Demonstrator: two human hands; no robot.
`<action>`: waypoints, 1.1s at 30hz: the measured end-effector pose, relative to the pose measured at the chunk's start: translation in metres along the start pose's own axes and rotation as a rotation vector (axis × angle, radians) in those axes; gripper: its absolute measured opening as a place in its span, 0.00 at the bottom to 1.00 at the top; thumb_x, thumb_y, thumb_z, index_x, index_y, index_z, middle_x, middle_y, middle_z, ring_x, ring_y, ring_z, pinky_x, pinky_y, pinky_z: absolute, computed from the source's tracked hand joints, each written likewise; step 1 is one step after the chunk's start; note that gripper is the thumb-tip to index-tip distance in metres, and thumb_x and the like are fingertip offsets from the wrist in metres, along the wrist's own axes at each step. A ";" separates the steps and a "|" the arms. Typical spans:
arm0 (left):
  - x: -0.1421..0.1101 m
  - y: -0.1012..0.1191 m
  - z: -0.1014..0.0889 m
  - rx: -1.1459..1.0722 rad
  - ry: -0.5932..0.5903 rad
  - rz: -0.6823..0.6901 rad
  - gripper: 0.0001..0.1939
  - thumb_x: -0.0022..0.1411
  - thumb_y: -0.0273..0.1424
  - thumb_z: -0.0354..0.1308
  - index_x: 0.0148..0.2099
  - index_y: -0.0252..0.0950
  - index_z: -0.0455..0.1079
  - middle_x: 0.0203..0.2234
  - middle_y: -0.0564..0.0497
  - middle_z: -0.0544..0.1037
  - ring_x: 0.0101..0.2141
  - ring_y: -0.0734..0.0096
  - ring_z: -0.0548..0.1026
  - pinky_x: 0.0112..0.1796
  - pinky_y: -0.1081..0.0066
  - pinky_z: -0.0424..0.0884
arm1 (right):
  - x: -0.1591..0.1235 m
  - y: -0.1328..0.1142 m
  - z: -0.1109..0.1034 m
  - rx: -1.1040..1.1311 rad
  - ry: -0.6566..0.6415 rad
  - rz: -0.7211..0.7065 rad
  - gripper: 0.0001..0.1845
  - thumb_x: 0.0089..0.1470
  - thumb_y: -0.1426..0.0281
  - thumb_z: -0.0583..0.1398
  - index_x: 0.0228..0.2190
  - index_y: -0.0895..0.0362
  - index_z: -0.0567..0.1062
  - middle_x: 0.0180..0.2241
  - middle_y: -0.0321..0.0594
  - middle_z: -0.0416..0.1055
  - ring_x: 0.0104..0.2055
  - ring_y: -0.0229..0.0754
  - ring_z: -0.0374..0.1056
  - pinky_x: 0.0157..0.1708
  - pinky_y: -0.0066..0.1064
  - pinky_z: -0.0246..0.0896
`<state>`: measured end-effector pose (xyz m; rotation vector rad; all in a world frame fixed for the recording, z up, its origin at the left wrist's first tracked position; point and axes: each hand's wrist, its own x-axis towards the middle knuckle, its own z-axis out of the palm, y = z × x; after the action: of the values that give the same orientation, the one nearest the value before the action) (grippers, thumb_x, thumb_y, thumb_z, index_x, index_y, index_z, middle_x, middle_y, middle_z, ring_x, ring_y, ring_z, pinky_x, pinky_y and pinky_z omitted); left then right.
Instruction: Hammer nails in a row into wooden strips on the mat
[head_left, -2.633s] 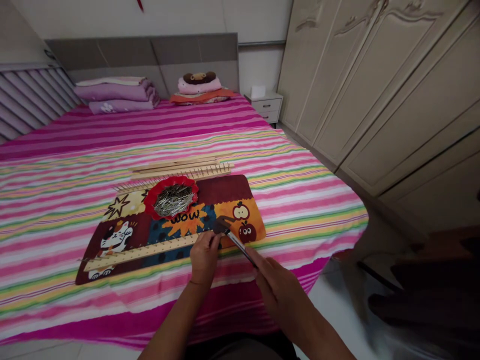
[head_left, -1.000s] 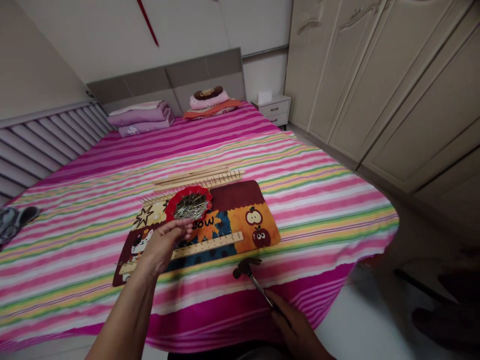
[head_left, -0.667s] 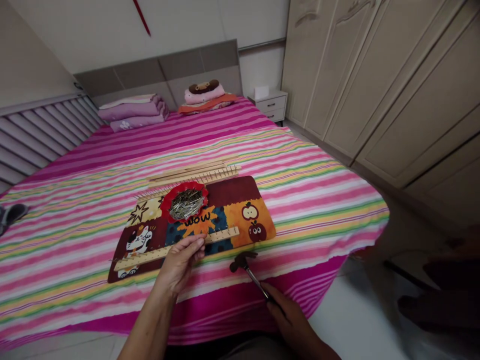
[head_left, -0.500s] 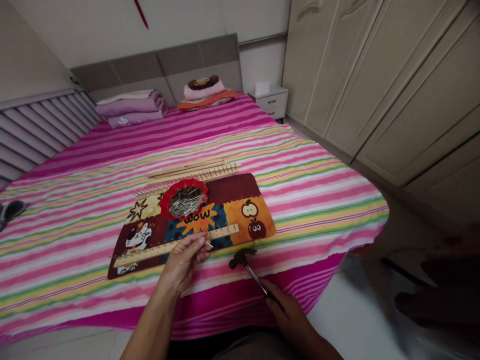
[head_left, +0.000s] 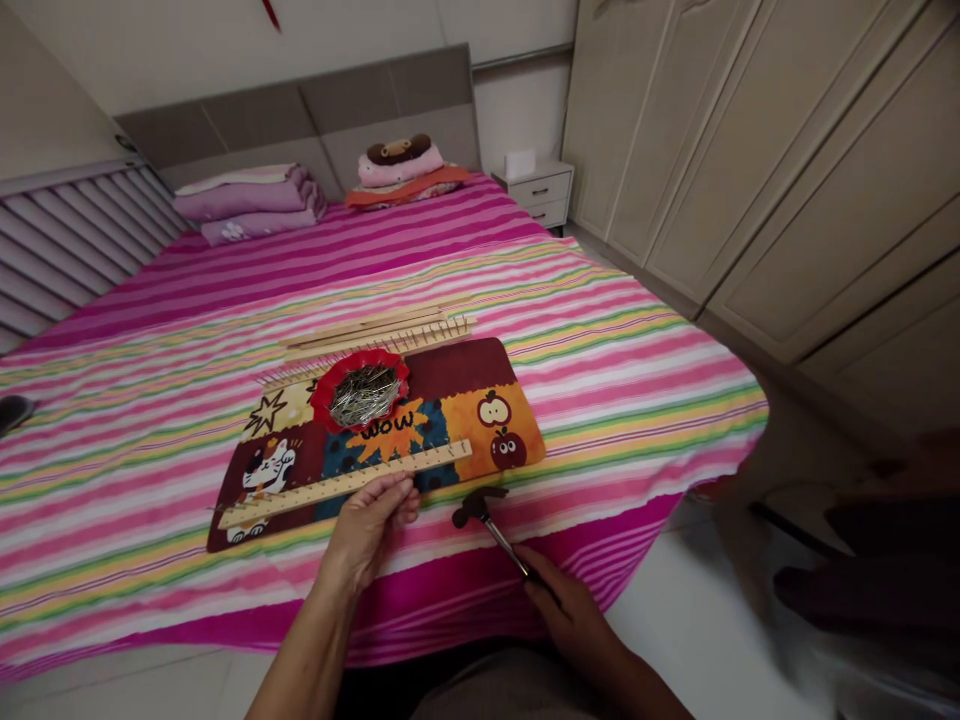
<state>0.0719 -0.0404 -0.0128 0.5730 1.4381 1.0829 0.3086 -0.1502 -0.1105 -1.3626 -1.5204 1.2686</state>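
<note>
My left hand (head_left: 373,522) is closed in a pinch just in front of a pale wooden strip (head_left: 311,491). A nail is held at its fingertips, now mostly hidden by them. The strip has a row of nails standing along it and lies across a printed mat (head_left: 469,368). Low on the right, my right hand (head_left: 568,603) grips a claw hammer (head_left: 499,538) by its dark handle, the head over the striped sheet near the mat's front edge. On the mat, behind the strip, sits a red scalloped bowl (head_left: 320,408) heaped with loose nails (head_left: 367,393).
Behind the bowl lie more wooden strips (head_left: 367,328), one studded with upright nails. The striped sheet (head_left: 637,400) covers the bed. Folded bedding (head_left: 251,200) is stacked by the headboard (head_left: 390,100). A nightstand (head_left: 544,190) and wardrobe (head_left: 697,150) stand on the right.
The view has shifted slightly. The nail that stuck out from my left fingertips is now mostly hidden. My right hand still holds the hammer in nearly the same place.
</note>
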 end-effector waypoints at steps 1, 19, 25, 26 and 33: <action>0.001 -0.002 0.000 0.026 0.012 0.016 0.20 0.33 0.32 0.72 0.32 0.31 0.75 0.20 0.53 0.77 0.17 0.82 0.68 0.18 0.81 0.65 | 0.000 0.000 0.000 0.001 -0.001 -0.003 0.21 0.57 0.69 0.53 0.53 0.55 0.69 0.51 0.44 0.72 0.53 0.47 0.68 0.51 0.38 0.64; 0.027 -0.018 0.032 0.246 0.080 0.364 0.18 0.40 0.42 0.64 0.32 0.35 0.74 0.25 0.52 0.77 0.29 0.71 0.74 0.33 0.70 0.72 | 0.000 0.002 0.002 -0.014 0.020 -0.008 0.22 0.57 0.70 0.53 0.53 0.55 0.69 0.48 0.44 0.75 0.50 0.48 0.70 0.49 0.38 0.66; 0.032 -0.024 0.036 0.395 0.119 0.413 0.15 0.44 0.42 0.60 0.32 0.37 0.73 0.24 0.53 0.77 0.26 0.72 0.73 0.31 0.70 0.71 | 0.000 0.001 0.002 -0.027 0.032 -0.014 0.22 0.56 0.71 0.53 0.52 0.55 0.70 0.48 0.42 0.75 0.50 0.46 0.70 0.49 0.36 0.66; 0.033 -0.025 0.036 0.426 0.126 0.420 0.15 0.45 0.42 0.59 0.32 0.38 0.73 0.25 0.53 0.77 0.26 0.72 0.73 0.31 0.71 0.70 | 0.000 0.001 0.002 -0.026 0.033 -0.015 0.22 0.56 0.71 0.53 0.52 0.54 0.70 0.48 0.42 0.75 0.50 0.46 0.70 0.49 0.35 0.66; 0.038 -0.028 0.031 0.555 0.126 0.475 0.11 0.50 0.40 0.57 0.33 0.39 0.73 0.26 0.52 0.77 0.27 0.71 0.73 0.32 0.71 0.69 | -0.001 0.003 0.003 -0.032 0.037 -0.020 0.22 0.57 0.72 0.53 0.53 0.54 0.69 0.51 0.42 0.73 0.52 0.46 0.69 0.50 0.36 0.66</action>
<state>0.1010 -0.0125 -0.0522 1.3124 1.7747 1.0878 0.3067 -0.1514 -0.1146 -1.3802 -1.5314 1.2048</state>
